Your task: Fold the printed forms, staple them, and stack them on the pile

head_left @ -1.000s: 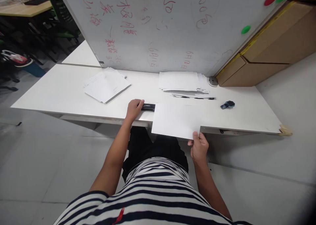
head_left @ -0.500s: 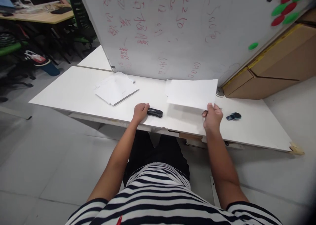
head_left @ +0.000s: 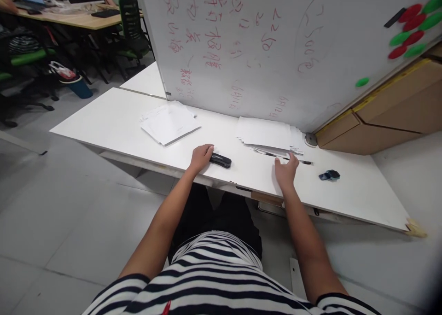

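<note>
My left hand (head_left: 201,158) is closed around the near end of a black stapler (head_left: 221,160) lying on the white table. My right hand (head_left: 286,171) is open just in front of a stack of white paper (head_left: 265,133), its thumb apart from its fingers. A dark pen (head_left: 305,162) lies along the front of that stack, partly hidden behind the right fingers. I cannot tell whether the fingers touch the pen or the paper edge. A second, loosely fanned pile of paper (head_left: 171,124) lies to the left of the stapler.
A whiteboard (head_left: 221,43) with red writing and magnets stands along the table's back edge. A dark watch-like item (head_left: 329,175) lies on the table (head_left: 359,195) at right. Cardboard boxes (head_left: 386,103) stand behind it. Green chairs and another desk (head_left: 76,19) are at far left.
The white sheet my right hand held raised now lies on the right stack, released. That hand has opened and the pen shows. My left hand still holds the stapler; the view has shifted slightly.
</note>
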{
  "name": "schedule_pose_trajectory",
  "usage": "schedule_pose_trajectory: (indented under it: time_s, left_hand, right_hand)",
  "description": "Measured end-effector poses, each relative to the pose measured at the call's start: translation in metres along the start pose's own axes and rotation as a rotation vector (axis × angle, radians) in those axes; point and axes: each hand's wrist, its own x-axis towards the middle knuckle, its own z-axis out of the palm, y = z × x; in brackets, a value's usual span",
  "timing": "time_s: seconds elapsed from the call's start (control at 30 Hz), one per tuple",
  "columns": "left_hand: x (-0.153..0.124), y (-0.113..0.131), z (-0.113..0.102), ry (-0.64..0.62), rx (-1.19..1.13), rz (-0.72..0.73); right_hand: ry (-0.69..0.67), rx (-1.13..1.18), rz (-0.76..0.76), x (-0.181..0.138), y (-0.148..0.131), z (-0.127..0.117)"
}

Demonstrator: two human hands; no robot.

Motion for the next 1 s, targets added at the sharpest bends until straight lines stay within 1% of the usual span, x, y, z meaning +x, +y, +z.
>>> schedule_pose_trajectory:
  time_s: [0.13,0.2,0.23,0.3,0.4,0.47,0.53,0.57,0.63,0.73,0.77,0.8,0.83,0.9,1.0]
  left_hand:
    - [0.001,-0.001,0.000,0.004,0.002,0.004]
    - [0.001,0.000,0.000,0.009,0.001,-0.014]
    - [0.000,0.001,0.000,0.002,0.000,-0.022]
    - [-0.001,0.003,-0.001,-0.044,-0.003,-0.006]
    - [-0.003,0.006,-0.007,-0.166,-0.072,0.023]
    - [-0.003,0.006,-0.014,-0.241,-0.175,-0.017]
    - [0.001,0.003,-0.024,-0.286,-0.243,-0.069]
    - [0.005,-0.001,-0.030,-0.281,-0.233,-0.077]
    - [0.016,-0.013,-0.044,-0.197,-0.092,-0.048]
    - [0.033,-0.042,-0.066,0.029,0.276,0.028]
    - [0.037,-0.053,-0.073,0.098,0.378,0.014]
    - [0.038,-0.063,-0.078,0.152,0.458,-0.032]
    - [0.038,-0.072,-0.083,0.179,0.510,-0.078]
    - [0.034,-0.086,-0.087,0.179,0.549,-0.134]
    - [0.024,-0.093,-0.088,0.152,0.551,-0.152]
  right_hand:
    - [-0.072,0.044,-0.014,-0.033,-0.008,-0.003]
    - [-0.130,0.043,-0.067,-0.053,-0.012,-0.004]
    - [-0.183,0.008,-0.106,-0.064,-0.014,-0.003]
    - [-0.288,-0.169,-0.177,-0.085,-0.017,-0.002]
    - [-0.385,-0.484,-0.220,-0.108,-0.020,0.002]
    - [-0.416,-0.576,-0.226,-0.114,-0.022,0.005]
    - [-0.415,-0.596,-0.224,-0.115,-0.024,0.007]
    - [-0.407,-0.595,-0.218,-0.115,-0.025,0.008]
    - [-0.388,-0.591,-0.211,-0.114,-0.026,0.009]
    - [-0.371,-0.586,-0.208,-0.114,-0.026,0.010]
    - [-0.365,-0.585,-0.211,-0.115,-0.025,0.010]
    - [-0.358,-0.586,-0.216,-0.115,-0.025,0.011]
    - [-0.352,-0.588,-0.221,-0.115,-0.025,0.011]
    - [-0.338,-0.593,-0.228,-0.115,-0.025,0.012]
    - [-0.317,-0.595,-0.230,-0.116,-0.024,0.012]
